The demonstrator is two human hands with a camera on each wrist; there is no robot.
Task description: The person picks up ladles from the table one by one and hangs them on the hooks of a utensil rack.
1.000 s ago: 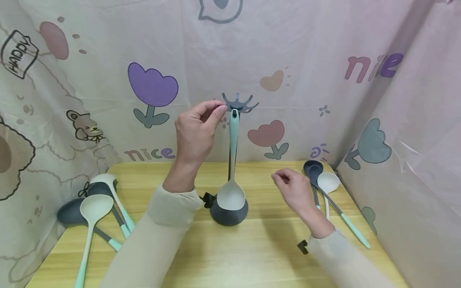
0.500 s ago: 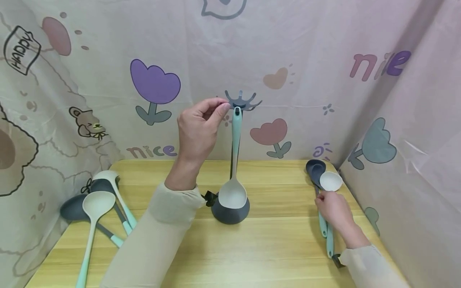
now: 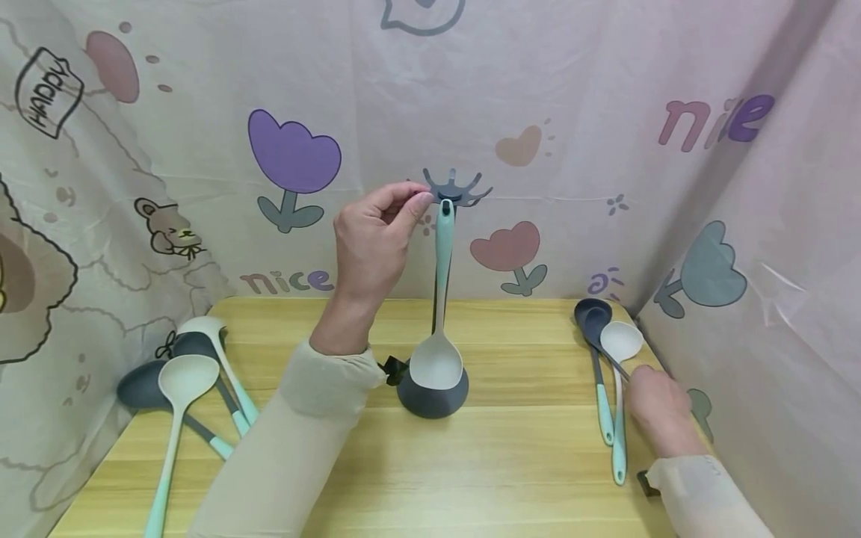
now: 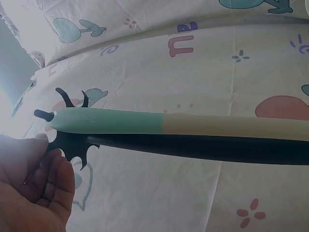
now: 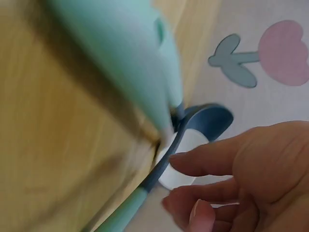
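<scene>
In the middle of the table stands a dark utensil stand (image 3: 433,402) with a round base, a thin pole and a crown of hooks (image 3: 464,193). A cream spoon (image 3: 436,362) with a mint handle (image 4: 111,121) hangs from one hook. At the crown's left side, my left hand (image 3: 373,235) pinches a hook between thumb and fingers. On the right, my right hand (image 3: 659,407) is at the neck of a dark spoon (image 3: 595,325), partly covering its handle. In the right wrist view, thumb and fingers are apart beside that neck (image 5: 161,169).
A second dark utensil (image 3: 604,418) and a white ladle (image 3: 620,340) lie with the dark spoon. At left lie several more, among them a cream ladle (image 3: 188,377) and a dark one (image 3: 143,385). Patterned curtains (image 3: 572,75) enclose the table (image 3: 525,463).
My right hand has moved right and reached the dark spoon's handle among the right-hand utensils. My left hand stays at the hook. The view has shifted slightly.
</scene>
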